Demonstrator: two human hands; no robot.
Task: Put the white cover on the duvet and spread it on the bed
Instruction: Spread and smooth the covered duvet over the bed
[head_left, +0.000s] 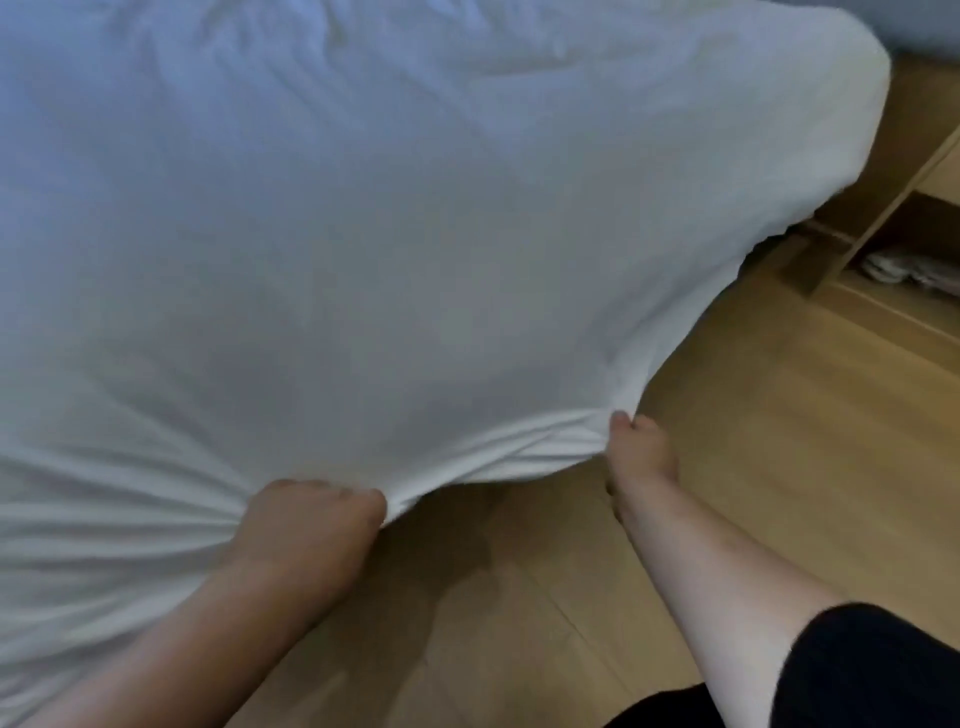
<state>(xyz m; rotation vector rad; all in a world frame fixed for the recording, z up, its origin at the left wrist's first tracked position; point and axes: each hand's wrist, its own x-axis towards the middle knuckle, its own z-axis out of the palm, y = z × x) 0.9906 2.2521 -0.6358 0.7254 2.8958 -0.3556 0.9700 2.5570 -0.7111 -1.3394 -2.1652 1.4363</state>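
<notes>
1. While both hands clamp the near edge of the white duvet (395, 234), the fabric stretches taut between them above the floor (753, 415); the left hand (317, 525) is curled into a bunched fold, the right hand (641, 449) pinches a gathered corner; the two are apart along the hem.
2. Spread across the top and left of the view, the duvet appears to be already in its cover and seems to lie over the bed, though the bed itself is hidden beneath it; its far right corner hangs rounded near the wall.
3. To spread it well, the pull likely wants to be even on both sides, with a lift and a shake to clear the creases fanning from the left grip; an uneven tug could drag it askew.
4. At right stands a wooden shelf (883, 208) holding pale folded cloth (914, 270); it sits near the hanging corner and could crowd a step round that side.
</notes>
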